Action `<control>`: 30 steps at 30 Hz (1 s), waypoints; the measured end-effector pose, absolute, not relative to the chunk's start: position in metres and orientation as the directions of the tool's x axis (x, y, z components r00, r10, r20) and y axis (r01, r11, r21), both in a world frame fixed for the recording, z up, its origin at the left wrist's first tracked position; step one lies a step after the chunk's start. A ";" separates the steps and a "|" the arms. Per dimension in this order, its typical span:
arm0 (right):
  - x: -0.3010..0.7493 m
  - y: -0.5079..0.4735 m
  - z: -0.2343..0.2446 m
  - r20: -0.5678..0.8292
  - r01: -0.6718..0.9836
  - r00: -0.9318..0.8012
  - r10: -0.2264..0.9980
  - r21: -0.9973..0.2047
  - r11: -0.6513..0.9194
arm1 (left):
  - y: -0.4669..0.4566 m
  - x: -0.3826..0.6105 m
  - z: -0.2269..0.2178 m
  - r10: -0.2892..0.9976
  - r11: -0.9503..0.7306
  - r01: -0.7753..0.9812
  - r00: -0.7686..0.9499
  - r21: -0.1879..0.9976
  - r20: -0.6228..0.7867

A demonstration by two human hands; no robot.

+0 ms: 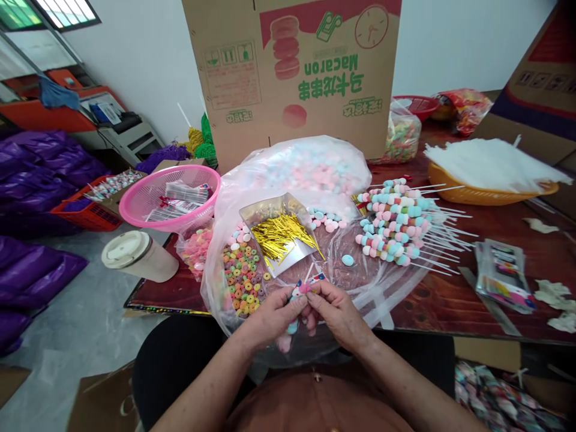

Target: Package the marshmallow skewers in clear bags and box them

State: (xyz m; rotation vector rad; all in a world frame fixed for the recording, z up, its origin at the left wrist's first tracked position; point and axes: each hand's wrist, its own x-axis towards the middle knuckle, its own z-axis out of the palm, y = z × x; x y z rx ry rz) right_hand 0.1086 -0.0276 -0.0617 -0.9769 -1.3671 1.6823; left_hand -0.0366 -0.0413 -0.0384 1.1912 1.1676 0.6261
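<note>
Both hands meet at the near table edge over a clear plastic sheet (pixel 387 282). My left hand (pixel 272 315) and my right hand (pixel 335 312) pinch a candy skewer (pixel 302 292) in a small printed wrapper; its white stick pokes up between the fingertips. Pink and blue candies show below the fingers. Just beyond lie a tray of gold twist ties (pixel 281 235), a heap of coloured ring candies (pixel 243 276) and a lone blue candy (pixel 347 260). Finished pastel candy skewers (pixel 396 225) are piled to the right.
A pink basket (pixel 148 207) of wrappers and a lidded paper cup (pixel 135 255) stand at left. A Macaron cardboard box (pixel 297 66) rises behind a bag of pastel candies (pixel 310 165). An orange tray (pixel 477 192) with white sheets and printed wrappers (pixel 504 276) sit right.
</note>
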 end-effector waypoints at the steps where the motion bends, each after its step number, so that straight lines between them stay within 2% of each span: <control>1: 0.109 -0.029 -0.062 -0.036 0.017 -0.414 0.909 -0.999 -0.032 | -0.040 -0.040 -0.036 0.834 0.298 0.239 0.405 0.924 -0.374; 2: 0.109 -0.029 -0.062 0.038 0.140 -0.394 0.918 -0.985 0.101 | -0.038 -0.042 -0.033 0.818 0.250 0.303 0.442 0.920 -0.368; 4: 0.108 -0.029 -0.063 0.184 0.352 -0.356 0.916 -0.882 0.314 | -0.036 -0.044 -0.032 0.838 0.132 0.414 0.438 0.901 -0.324; 6: 0.108 -0.024 -0.062 0.250 0.437 -0.342 0.906 -0.811 0.388 | -0.034 -0.043 -0.033 0.863 0.079 0.474 0.407 0.877 -0.298; 9: 0.113 -0.011 -0.054 0.288 0.470 -0.313 0.905 -0.781 0.412 | -0.034 -0.040 -0.037 0.881 0.103 0.483 0.362 0.870 -0.305; 10: 0.116 -0.008 -0.050 0.332 0.486 -0.344 0.878 -0.737 0.469 | -0.034 -0.040 -0.038 0.883 0.112 0.483 0.353 0.869 -0.309; 11: 0.119 -0.004 -0.045 0.389 0.494 -0.427 0.816 -0.656 0.571 | -0.034 -0.040 -0.039 0.885 0.112 0.483 0.349 0.869 -0.308; 13: 0.124 -0.001 -0.038 0.450 0.430 -0.688 0.570 -0.380 0.819 | -0.033 -0.043 -0.041 0.886 0.077 0.487 0.366 0.870 -0.284; 15: 0.128 -0.001 -0.035 0.370 0.300 -0.872 0.319 -0.110 0.948 | -0.031 -0.047 -0.040 0.876 0.016 0.495 0.411 0.868 -0.251; 16: 0.129 -0.002 -0.035 0.324 0.271 -0.907 0.269 -0.039 0.962 | -0.030 -0.050 -0.039 0.865 -0.013 0.499 0.440 0.867 -0.241; 18: 0.130 -0.003 -0.039 0.254 0.277 -0.931 0.264 0.017 0.961 | -0.031 -0.055 -0.035 0.840 -0.048 0.497 0.489 0.866 -0.234; 20: 0.130 -0.006 -0.044 0.175 0.278 -0.944 0.279 -0.031 0.960 | -0.032 -0.059 -0.030 0.806 -0.100 0.524 0.541 0.846 -0.240; 21: 0.130 -0.007 -0.046 0.130 0.287 -0.945 0.300 -0.115 0.951 | -0.034 -0.060 -0.027 0.791 -0.157 0.572 0.561 0.805 -0.245; 22: 0.129 -0.010 -0.047 0.081 0.319 -0.934 0.349 -0.253 0.913 | -0.036 -0.061 -0.025 0.780 -0.240 0.641 0.575 0.729 -0.248; 24: 0.125 -0.016 -0.049 -0.042 0.404 -0.885 0.464 -0.565 0.719 | -0.039 -0.061 -0.022 0.764 -0.467 0.749 0.609 0.471 -0.211; 26: 0.118 -0.019 -0.049 -0.159 0.450 -0.837 0.524 -0.744 0.494 | -0.043 -0.063 -0.023 0.743 -0.632 0.742 0.662 0.221 -0.096; 27: 0.114 -0.018 -0.048 -0.189 0.453 -0.830 0.525 -0.776 0.438 | -0.044 -0.065 -0.024 0.729 -0.674 0.722 0.685 0.158 -0.017; 28: 0.110 -0.014 -0.047 -0.182 0.451 -0.829 0.528 -0.775 0.442 | -0.045 -0.068 -0.025 0.722 -0.691 0.709 0.688 0.144 0.073; 30: 0.103 0.004 -0.045 -0.104 0.453 -0.816 0.568 -0.726 0.518 | -0.048 -0.075 -0.029 0.781 -0.624 0.737 0.573 0.261 0.248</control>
